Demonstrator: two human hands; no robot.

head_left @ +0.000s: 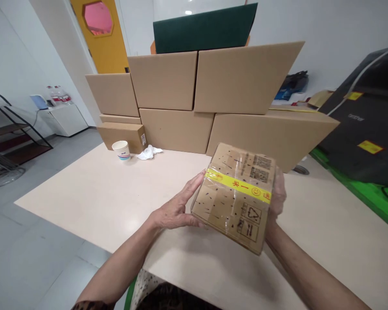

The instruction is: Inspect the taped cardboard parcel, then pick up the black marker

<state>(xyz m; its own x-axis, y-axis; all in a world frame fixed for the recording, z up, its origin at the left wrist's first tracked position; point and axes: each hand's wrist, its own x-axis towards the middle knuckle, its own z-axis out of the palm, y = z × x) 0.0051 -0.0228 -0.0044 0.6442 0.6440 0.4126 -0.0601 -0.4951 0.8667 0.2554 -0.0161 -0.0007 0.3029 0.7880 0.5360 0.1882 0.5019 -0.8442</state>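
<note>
Between my two hands is a small cardboard box (226,202), tilted above the near part of the table. Clear tape and a yellow strip with red print run across its face, which also bears dark specks, square printed codes and recycling marks. My left hand (181,204) grips the box's left side, thumb at the lower corner and fingers along the edge. On the opposite side, my right hand (278,196) presses against the box; its fingers are partly hidden behind it and slightly blurred.
Large cardboard boxes (177,131) are stacked along the back of the pale table (84,193), with a dark green box (203,30) on top. A paper cup (121,150) and crumpled tissue (149,152) stand back left. A black case (358,116) is at right.
</note>
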